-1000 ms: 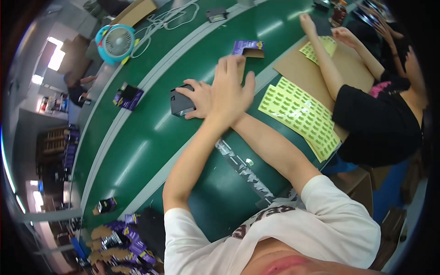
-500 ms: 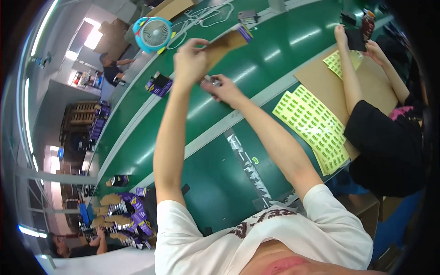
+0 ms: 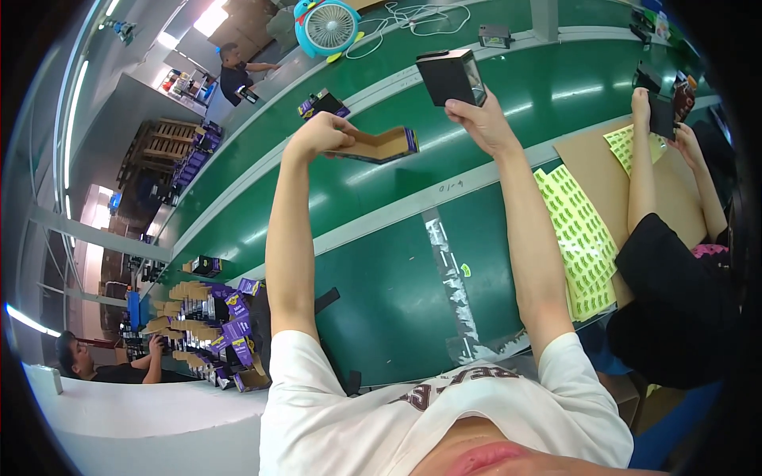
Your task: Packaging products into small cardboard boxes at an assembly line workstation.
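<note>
My left hand (image 3: 321, 133) is raised over the green belt (image 3: 381, 262) and holds a flat cardboard sleeve (image 3: 381, 145) with a purple edge, lying almost level. My right hand (image 3: 480, 119) is lifted beside it and grips a small black box-shaped device (image 3: 451, 76) from below, held upright. The two held things are apart, with the black device higher and to the right of the sleeve. Both arms are stretched out far in front of me.
A co-worker's hands (image 3: 659, 107) on the right hold a black item over brown cardboard with yellow-green label sheets (image 3: 579, 238). A blue fan (image 3: 327, 25) and cables lie at the far end. Purple boxes (image 3: 321, 103) rest on the belt; several more are stacked (image 3: 214, 325) at left.
Both my hands have risen off the belt. The left took up the cardboard sleeve and the right lifted the black device; the two things are now held apart in the air.
</note>
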Demonstrator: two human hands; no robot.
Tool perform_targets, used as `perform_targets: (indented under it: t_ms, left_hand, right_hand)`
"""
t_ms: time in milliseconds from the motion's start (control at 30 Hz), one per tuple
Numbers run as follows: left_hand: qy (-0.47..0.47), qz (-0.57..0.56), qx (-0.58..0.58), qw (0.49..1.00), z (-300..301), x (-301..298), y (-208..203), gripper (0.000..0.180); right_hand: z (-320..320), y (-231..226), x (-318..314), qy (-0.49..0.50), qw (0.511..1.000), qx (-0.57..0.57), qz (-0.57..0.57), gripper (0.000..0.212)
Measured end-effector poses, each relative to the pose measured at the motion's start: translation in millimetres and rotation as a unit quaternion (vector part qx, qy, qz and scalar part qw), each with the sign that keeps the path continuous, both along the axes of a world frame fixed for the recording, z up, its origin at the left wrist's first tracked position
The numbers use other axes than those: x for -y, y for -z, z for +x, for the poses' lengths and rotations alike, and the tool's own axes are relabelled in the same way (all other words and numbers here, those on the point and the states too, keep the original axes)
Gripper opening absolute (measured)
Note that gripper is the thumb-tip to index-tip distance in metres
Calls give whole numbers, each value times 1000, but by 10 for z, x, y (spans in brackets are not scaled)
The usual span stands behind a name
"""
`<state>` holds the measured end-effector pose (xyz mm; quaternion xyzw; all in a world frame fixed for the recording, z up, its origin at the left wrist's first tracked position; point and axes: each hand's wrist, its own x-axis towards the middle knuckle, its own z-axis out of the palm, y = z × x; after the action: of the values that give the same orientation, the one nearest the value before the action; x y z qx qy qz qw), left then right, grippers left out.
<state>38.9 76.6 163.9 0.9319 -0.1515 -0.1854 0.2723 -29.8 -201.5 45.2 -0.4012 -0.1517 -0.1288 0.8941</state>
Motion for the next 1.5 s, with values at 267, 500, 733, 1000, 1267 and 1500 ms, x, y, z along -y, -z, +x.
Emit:
perform_targets:
  t_ms: [267, 500, 733, 1000, 1267, 1500]
  left_hand:
    - [16, 68, -71, 995, 58, 301, 83, 21]
    - [24, 22, -90, 995, 89, 185, 209, 27]
    - [-215, -383, 3, 898, -47, 100, 829, 49]
    - [-343, -646, 136, 668, -394, 117, 1700, 52]
    - [-259, -672, 262, 643, -375, 260, 1588, 47]
    - [-384, -490, 458, 634, -182, -33, 1627, 51]
  right_hand:
    - [-113, -88, -164, -136, 980, -11, -148, 37]
    - [-14, 123, -239, -124, 944, -59, -299, 42]
    - [-2, 281, -438, 26, 870, 5, -492, 47]
    - [-164, 296, -739, 0, 856, -2, -518, 51]
    - [-92, 474, -970, 129, 773, 21, -621, 45]
    - [-118, 521, -1073, 257, 667, 35, -698, 36]
